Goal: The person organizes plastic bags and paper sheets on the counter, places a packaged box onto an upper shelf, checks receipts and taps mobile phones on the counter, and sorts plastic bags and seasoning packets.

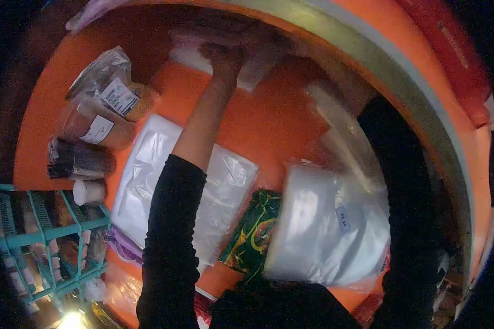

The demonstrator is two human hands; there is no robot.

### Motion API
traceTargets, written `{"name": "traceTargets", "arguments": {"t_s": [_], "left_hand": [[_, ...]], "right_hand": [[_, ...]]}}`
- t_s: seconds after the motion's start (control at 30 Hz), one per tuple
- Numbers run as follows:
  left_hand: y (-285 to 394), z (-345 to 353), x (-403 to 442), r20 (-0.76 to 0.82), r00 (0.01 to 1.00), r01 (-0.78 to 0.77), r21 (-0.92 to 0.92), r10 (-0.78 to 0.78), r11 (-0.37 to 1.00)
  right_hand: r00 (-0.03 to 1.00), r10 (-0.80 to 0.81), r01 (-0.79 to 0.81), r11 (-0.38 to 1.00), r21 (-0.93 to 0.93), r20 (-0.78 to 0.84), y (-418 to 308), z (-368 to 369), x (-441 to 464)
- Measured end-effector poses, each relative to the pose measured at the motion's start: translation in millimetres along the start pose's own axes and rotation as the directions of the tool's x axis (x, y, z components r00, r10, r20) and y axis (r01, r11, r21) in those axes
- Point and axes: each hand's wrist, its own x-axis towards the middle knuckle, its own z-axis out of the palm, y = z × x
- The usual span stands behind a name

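My left hand (225,57) reaches far across the orange table, over clear plastic (189,56) at the back. Its fingers are dark and smeared, so I cannot make out a grip. Stretched to the same far area, my right hand (307,50) is mostly lost in shadow and blur. Beneath my left forearm lies a stack of clear plastic bags (230,174). A second stack of clear bags (307,219), with a small label, lies nearer my body on the right. Between the stacks sits a dark green printed packet (252,236).
Along the left stand a bag with yellowish contents (140,98), a labelled tub (74,123), a bundle of dark sticks (82,159) and a white cup (89,192). A teal rack (49,236) is at lower left. More clear plastic (348,140) lies by my right arm.
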Motion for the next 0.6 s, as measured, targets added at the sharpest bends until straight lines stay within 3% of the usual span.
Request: {"name": "traceTargets", "arguments": {"t_s": [0.4,0.6], "left_hand": [[20,-32,16,0.167,0.971,0.181,-0.062,-0.169,0.982],[62,-87,-31,0.245,0.932,0.293,-0.08,-0.266,0.953]], "right_hand": [[0.997,0.012,-0.014,1.0,-0.017,-0.082,11,-20,-43],[0.979,0.166,-0.174,0.982,-0.068,-0.115,35,-30,-135]]}}
